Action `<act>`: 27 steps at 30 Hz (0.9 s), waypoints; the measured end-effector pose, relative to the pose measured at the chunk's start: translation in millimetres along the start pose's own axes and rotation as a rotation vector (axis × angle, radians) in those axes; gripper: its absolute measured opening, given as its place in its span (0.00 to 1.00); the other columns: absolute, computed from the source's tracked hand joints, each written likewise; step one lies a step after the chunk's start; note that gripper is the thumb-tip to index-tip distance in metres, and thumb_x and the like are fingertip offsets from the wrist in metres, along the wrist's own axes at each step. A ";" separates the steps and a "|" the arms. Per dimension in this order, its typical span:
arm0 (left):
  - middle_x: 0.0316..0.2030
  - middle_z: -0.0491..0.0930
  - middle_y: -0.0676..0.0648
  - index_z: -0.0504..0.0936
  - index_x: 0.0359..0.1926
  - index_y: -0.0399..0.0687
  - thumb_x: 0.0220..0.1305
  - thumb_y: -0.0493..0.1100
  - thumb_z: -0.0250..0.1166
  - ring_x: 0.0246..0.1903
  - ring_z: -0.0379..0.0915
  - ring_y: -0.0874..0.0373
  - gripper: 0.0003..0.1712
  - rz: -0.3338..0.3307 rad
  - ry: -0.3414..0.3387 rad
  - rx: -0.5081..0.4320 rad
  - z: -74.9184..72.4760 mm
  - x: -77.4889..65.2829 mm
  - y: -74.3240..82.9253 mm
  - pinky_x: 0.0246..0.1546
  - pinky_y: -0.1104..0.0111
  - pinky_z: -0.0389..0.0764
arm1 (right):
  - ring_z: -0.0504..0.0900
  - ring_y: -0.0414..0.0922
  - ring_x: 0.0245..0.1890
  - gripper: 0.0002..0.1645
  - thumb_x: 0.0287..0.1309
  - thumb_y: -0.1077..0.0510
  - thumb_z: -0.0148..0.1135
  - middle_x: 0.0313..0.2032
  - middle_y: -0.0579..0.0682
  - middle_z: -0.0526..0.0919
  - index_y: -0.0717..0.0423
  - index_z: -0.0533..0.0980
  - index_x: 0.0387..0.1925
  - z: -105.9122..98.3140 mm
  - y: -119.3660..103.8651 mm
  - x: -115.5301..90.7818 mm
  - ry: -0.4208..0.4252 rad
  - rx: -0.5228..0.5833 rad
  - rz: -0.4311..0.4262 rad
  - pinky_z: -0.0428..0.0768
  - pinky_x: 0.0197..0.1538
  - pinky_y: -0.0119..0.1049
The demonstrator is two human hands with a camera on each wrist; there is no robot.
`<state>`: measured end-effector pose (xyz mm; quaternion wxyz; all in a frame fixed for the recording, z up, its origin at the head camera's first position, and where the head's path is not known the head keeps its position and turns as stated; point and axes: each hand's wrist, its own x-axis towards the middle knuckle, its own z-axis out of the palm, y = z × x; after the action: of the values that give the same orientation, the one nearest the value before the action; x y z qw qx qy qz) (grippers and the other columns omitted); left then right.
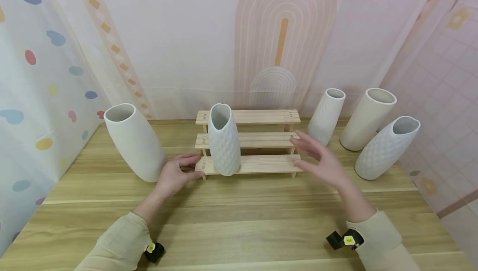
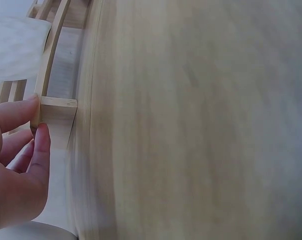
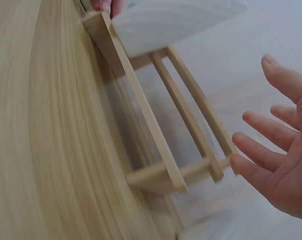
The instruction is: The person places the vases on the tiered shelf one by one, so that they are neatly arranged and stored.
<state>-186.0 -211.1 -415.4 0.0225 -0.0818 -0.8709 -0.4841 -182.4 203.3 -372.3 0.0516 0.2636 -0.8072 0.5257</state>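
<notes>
A three-tier wooden display stand (image 1: pixel 269 164) is at the back of the table. On its lowest tier, left of the middle, stands a white dimpled vase (image 1: pixel 225 150) with a notched rim. My left hand (image 1: pixel 178 174) pinches the left end of that tier between thumb and fingers, as the left wrist view shows up close above the stand's leg (image 2: pixel 58 102). At the stand's right end my right hand (image 1: pixel 323 163) is held with fingers spread and nothing in it. In the right wrist view its fingers (image 3: pixel 266 150) are near the ends of the upper tiers.
A tall smooth white vase (image 1: pixel 136 146) stands just left of my left hand. To the right are a slim white vase (image 1: pixel 326 117), a ribbed cream vase (image 1: pixel 367 121) and another dimpled vase (image 1: pixel 386 148). A patterned curtain (image 1: pixel 186 47) hangs behind the wooden table (image 1: pixel 239 229).
</notes>
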 end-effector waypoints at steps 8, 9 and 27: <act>0.60 0.73 0.36 0.79 0.58 0.31 0.55 0.36 0.75 0.49 0.76 0.46 0.30 0.000 -0.001 -0.010 0.1 0.0 1.7 0.47 0.70 0.80 | 0.73 0.32 0.59 0.44 0.56 0.72 0.67 0.61 0.56 0.77 0.61 0.61 0.72 -35.9 9.7 -28.7 0.054 -0.050 -0.015 0.67 0.62 0.23; 0.60 0.73 0.35 0.79 0.58 0.31 0.55 0.36 0.75 0.49 0.76 0.45 0.30 0.004 0.001 -0.010 0.1 -0.1 1.8 0.46 0.70 0.80 | 0.73 0.32 0.59 0.44 0.56 0.73 0.67 0.61 0.53 0.78 0.62 0.61 0.72 -40.0 9.9 -31.9 0.065 -0.050 -0.019 0.67 0.62 0.23; 0.60 0.74 0.37 0.79 0.58 0.31 0.54 0.34 0.75 0.48 0.76 0.47 0.30 0.004 0.002 0.001 0.4 0.8 -1.2 0.44 0.75 0.79 | 0.75 0.31 0.58 0.46 0.49 0.86 0.58 0.57 0.36 0.80 0.63 0.64 0.71 -110.0 -11.9 -68.6 0.311 -0.096 -0.058 0.69 0.59 0.20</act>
<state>-186.9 -211.4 -416.5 0.0245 -0.0831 -0.8708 -0.4839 -139.3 321.5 -338.6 0.2037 0.1997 -0.8057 0.5192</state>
